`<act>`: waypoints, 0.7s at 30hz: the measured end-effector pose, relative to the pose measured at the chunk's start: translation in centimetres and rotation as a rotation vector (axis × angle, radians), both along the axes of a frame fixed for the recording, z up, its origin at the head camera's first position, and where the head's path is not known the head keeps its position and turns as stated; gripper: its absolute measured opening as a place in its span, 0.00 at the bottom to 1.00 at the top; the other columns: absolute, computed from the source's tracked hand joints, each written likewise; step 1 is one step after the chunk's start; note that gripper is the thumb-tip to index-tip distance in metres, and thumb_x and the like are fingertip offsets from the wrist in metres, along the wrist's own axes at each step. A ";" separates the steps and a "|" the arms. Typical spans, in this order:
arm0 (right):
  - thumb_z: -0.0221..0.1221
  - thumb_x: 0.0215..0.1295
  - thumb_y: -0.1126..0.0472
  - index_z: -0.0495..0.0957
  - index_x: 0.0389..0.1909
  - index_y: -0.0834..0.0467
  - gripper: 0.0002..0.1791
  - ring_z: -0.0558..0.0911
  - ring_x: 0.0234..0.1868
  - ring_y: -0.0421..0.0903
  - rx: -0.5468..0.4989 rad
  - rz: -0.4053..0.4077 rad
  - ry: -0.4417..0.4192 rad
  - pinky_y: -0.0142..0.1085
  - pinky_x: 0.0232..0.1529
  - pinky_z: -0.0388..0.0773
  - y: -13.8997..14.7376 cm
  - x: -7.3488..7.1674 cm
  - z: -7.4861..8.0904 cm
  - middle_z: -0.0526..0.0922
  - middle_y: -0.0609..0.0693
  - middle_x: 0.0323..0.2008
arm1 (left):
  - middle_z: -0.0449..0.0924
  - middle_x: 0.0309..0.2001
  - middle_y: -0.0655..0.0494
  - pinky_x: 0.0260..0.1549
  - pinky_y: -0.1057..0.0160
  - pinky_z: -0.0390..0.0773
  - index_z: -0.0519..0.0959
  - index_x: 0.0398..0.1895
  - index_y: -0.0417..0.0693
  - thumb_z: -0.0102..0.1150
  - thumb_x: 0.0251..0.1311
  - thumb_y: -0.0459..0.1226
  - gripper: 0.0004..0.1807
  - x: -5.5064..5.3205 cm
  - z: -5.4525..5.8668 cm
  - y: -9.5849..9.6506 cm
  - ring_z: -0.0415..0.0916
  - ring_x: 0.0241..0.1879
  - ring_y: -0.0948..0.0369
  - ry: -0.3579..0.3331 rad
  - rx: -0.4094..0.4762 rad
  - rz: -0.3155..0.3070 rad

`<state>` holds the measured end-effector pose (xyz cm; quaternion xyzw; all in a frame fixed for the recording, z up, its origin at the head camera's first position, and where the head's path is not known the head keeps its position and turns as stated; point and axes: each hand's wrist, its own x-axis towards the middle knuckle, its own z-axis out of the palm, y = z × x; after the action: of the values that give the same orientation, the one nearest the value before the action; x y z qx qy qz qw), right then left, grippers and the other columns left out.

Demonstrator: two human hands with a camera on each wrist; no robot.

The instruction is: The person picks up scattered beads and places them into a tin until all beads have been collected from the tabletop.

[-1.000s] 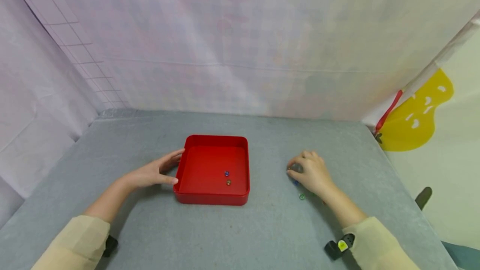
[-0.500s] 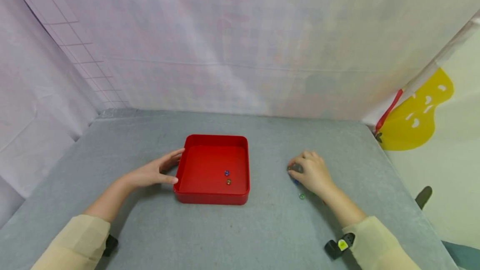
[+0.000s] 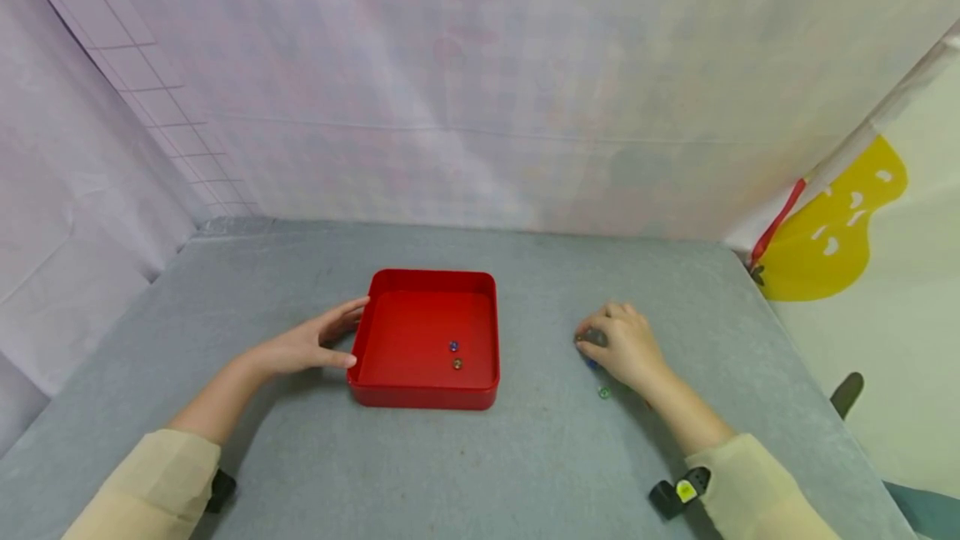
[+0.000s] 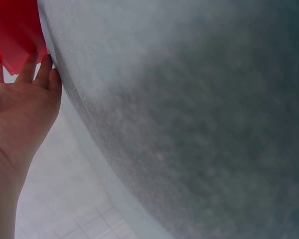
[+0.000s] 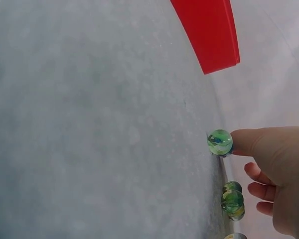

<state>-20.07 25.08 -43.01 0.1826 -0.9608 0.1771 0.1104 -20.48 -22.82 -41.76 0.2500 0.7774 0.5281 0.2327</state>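
A square red tray (image 3: pixel 423 397) stands left of the middle of the table, with a blue marble (image 3: pixel 453 347) and a brownish marble (image 3: pixel 457 364) inside. Along its left wall rest the spread fingers and thumb of my left hand (image 3: pixel 307 347). To the right of the tray, my right hand (image 3: pixel 624 347) is low at the table and pinches a glass marble (image 5: pixel 220 143) at the thumb tip. A blue marble (image 3: pixel 592 363) lies under that thumb, partly covered. Nearer to me is a green marble (image 3: pixel 603 392). Several greenish marbles (image 5: pixel 231 201) show below the curled fingers in the right wrist view.
A grey cloth covers the table (image 3: pixel 465 473). Pale curtains (image 3: pixel 480 90) hang behind and at the left. At the right edge is a yellow pear-shaped decoration (image 3: pixel 825 240). A small reddish marble (image 3: pixel 648 407) peeks out beside the right wrist.
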 end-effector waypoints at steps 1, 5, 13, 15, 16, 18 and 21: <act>0.71 0.52 0.61 0.85 0.33 0.55 0.08 0.72 0.38 0.51 -0.004 0.002 0.001 0.51 0.43 0.66 0.0 0.0 0.0 0.78 0.51 0.35 | 0.46 0.73 0.38 0.64 0.37 0.47 0.44 0.76 0.43 0.62 0.61 0.33 0.47 0.0 0.0 0.0 0.42 0.71 0.41 0.000 0.000 -0.001; 0.71 0.52 0.61 0.85 0.33 0.54 0.07 0.71 0.37 0.51 -0.021 0.008 0.013 0.50 0.43 0.65 0.0 0.1 0.1 0.78 0.50 0.34 | 0.45 0.74 0.38 0.64 0.37 0.46 0.43 0.76 0.43 0.62 0.60 0.33 0.47 -0.1 -0.1 -0.1 0.42 0.71 0.41 -0.004 0.004 -0.004; 0.71 0.53 0.61 0.85 0.33 0.54 0.07 0.71 0.36 0.50 -0.049 0.010 0.015 0.50 0.43 0.65 0.1 0.1 0.4 0.77 0.50 0.33 | 0.45 0.74 0.39 0.64 0.37 0.46 0.44 0.76 0.44 0.62 0.60 0.34 0.47 0.0 0.0 -0.1 0.42 0.71 0.42 -0.015 0.004 0.003; 0.71 0.53 0.61 0.85 0.33 0.54 0.07 0.71 0.36 0.50 -0.053 0.010 0.020 0.50 0.43 0.65 0.0 0.2 0.5 0.77 0.50 0.34 | 0.45 0.74 0.39 0.64 0.37 0.46 0.44 0.76 0.44 0.62 0.60 0.34 0.47 0.0 0.0 -0.1 0.42 0.71 0.42 -0.014 0.003 0.003; 0.71 0.53 0.61 0.85 0.34 0.54 0.07 0.71 0.36 0.50 -0.056 0.010 0.022 0.50 0.42 0.65 0.0 0.2 0.6 0.77 0.51 0.34 | 0.45 0.74 0.39 0.64 0.37 0.46 0.44 0.76 0.44 0.62 0.61 0.33 0.47 0.0 0.0 -0.1 0.42 0.71 0.42 -0.014 0.004 0.002; 0.71 0.53 0.61 0.85 0.34 0.54 0.07 0.71 0.36 0.51 -0.064 0.012 0.026 0.50 0.42 0.65 0.0 0.2 0.7 0.77 0.51 0.34 | 0.45 0.74 0.39 0.64 0.37 0.46 0.44 0.76 0.45 0.62 0.61 0.33 0.47 0.0 -0.1 -0.1 0.41 0.72 0.42 -0.015 0.006 0.003; 0.71 0.53 0.61 0.85 0.34 0.54 0.08 0.71 0.36 0.50 -0.075 0.017 0.034 0.50 0.42 0.65 -0.1 0.3 0.8 0.77 0.51 0.33 | 0.45 0.74 0.39 0.64 0.37 0.46 0.44 0.76 0.45 0.62 0.61 0.33 0.47 0.0 -0.1 -0.1 0.41 0.72 0.42 -0.016 0.010 0.001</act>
<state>-19.74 24.98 -42.21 0.1894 -0.9499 0.2106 0.1319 -20.52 -22.89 -41.85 0.2465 0.7732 0.5340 0.2372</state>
